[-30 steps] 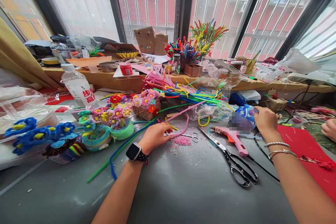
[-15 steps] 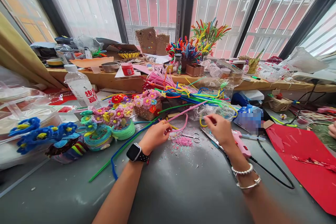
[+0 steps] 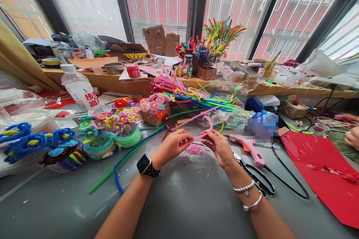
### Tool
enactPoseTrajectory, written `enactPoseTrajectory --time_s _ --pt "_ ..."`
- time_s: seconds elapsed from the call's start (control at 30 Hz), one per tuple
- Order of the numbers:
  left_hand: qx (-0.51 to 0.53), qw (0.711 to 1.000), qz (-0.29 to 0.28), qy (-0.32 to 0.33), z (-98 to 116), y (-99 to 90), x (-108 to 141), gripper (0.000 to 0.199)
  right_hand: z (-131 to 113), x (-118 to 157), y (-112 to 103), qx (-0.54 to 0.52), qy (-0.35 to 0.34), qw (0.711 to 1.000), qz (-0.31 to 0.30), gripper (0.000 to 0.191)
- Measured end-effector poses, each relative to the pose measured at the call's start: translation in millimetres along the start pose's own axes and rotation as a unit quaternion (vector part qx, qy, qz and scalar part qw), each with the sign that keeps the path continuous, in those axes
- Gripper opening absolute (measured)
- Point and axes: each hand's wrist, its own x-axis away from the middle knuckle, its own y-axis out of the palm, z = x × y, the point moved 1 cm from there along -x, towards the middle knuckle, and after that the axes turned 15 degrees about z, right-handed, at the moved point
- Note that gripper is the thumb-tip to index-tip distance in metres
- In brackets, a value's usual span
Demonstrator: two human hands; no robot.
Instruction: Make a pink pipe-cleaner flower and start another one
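A pink pipe cleaner [image 3: 208, 121] runs between my two hands, its free end curving up and over above the right one. My left hand [image 3: 174, 142] pinches it, with the fingers closed. My right hand [image 3: 219, 147] also grips it, thumb against the fingers. Beneath them lies a small heap of pink clippings [image 3: 193, 149] on the grey table [image 3: 185, 201]. Small scissors [image 3: 206, 148] are mostly covered by my right hand. Beside my right wrist are a pink glue gun [image 3: 254, 153] and black-handled scissors [image 3: 259, 179].
Pipe-cleaner flower pots [image 3: 127, 137] and a water bottle [image 3: 80, 87] stand at left. Behind my hands lies a bundle of coloured pipe cleaners [image 3: 207, 99]. Red card [image 3: 316, 164] is at right, near another person's hand [image 3: 352, 138]. A cluttered ledge [image 3: 134, 82] runs along the windows.
My right hand has come left and down from above the scissors and now holds the pink pipe cleaner close to my left hand. The glue gun and black-handled scissors are more exposed.
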Motion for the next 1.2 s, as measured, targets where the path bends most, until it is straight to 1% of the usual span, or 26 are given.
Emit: enactPoseTrajectory --time_s 0.1,0.2,0.27,0.37,0.47,0.57,0.63,0.7,0.77,0.87,0.93,1.07,1.13,1.2 --pt "-0.003 0.998 -0.024 -0.051 -6.3 -0.3 -1.0 0.022 -3.3 -6.0 -7.1 -0.085 0.009 0.996 0.011 0.009" --pt "0.027 0.994 -0.043 -0.095 -10.6 -0.6 -1.1 0.026 -7.4 -9.8 -11.5 -0.142 0.025 0.989 0.026 0.007" --pt "0.049 0.991 -0.039 -0.116 -11.9 -1.3 -1.1 0.027 -11.0 -9.7 -11.8 -0.156 0.028 0.987 0.011 0.010" --pt "0.103 0.981 -0.030 -0.160 -12.0 -3.7 -1.5 0.027 -16.7 -6.8 -10.3 -0.145 0.006 0.989 -0.035 0.020" --pt "0.152 0.965 -0.003 -0.213 -10.5 -7.6 -2.4 0.027 -20.1 -3.6 -9.8 -0.112 -0.016 0.992 -0.052 0.021" --pt "0.151 0.959 0.040 -0.238 -7.2 -11.6 -3.6 0.026 -21.1 -1.4 -10.3 -0.070 -0.014 0.995 -0.067 0.020" --pt "0.149 0.956 0.067 -0.242 -4.3 -13.4 -4.4 0.025 -20.7 -0.3 -10.5 -0.034 -0.006 0.996 -0.083 0.023" --pt "0.176 0.951 0.084 -0.242 -1.4 -14.1 -4.8 0.025 -19.6 0.5 -10.1 0.002 -0.001 0.995 -0.099 0.027" --pt "0.223 0.941 0.090 -0.237 1.1 -13.9 -4.8 0.031 -17.7 0.9 -9.3 0.032 -0.003 0.993 -0.112 0.029" --pt "0.271 0.932 0.082 -0.227 3.5 -12.6 -3.6 0.039 -13.7 1.0 -7.3 0.076 -0.014 0.988 -0.133 0.029" --pt "0.277 0.931 0.072 -0.227 4.2 -11.4 -2.6 0.037 -11.3 1.1 -6.1 0.106 -0.024 0.983 -0.148 0.029" --pt "0.263 0.938 0.066 -0.218 4.2 -9.6 -2.2 0.022 -10.4 2.2 -4.9 0.192 -0.059 0.967 -0.159 0.031" --pt "0.245 0.943 0.076 -0.212 3.5 -9.2 -3.1 0.019 -12.3 2.9 -5.3 0.251 -0.097 0.952 -0.148 0.032" --pt "0.233 0.943 0.089 -0.222 2.4 -9.0 -4.0 0.018 -15.3 3.5 -6.2 0.308 -0.150 0.931 -0.125 0.031"
